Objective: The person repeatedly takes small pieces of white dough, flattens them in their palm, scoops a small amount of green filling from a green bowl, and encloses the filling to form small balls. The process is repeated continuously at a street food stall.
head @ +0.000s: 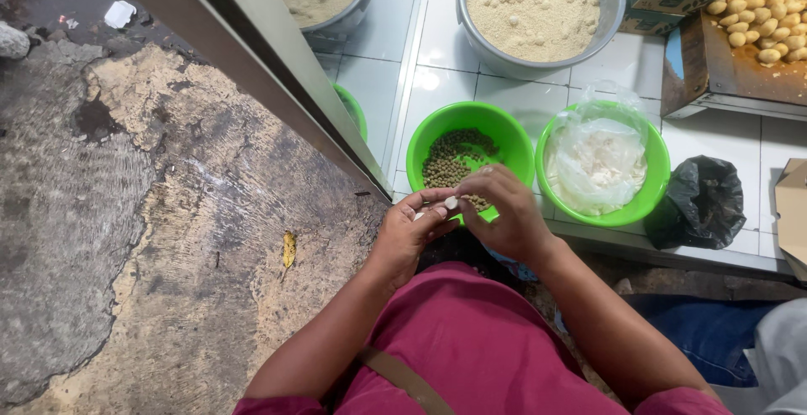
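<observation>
Both hands, left [409, 232] and right [504, 213], pinch one white piece [451, 203] together. They work directly over the pea bowl [504, 133], at the tiled floor's [538, 100] near edge, likely to catch droppings.

Two hands, left hand [408, 228] and right hand [504, 213], met over the near rim of a bowl of small pellets [471, 150]. A bag-lined bowl [643, 192] sat just right of it, a crumb-filled basin [538, 11] behind, a tray of nuggets [714, 70] far right.
</observation>
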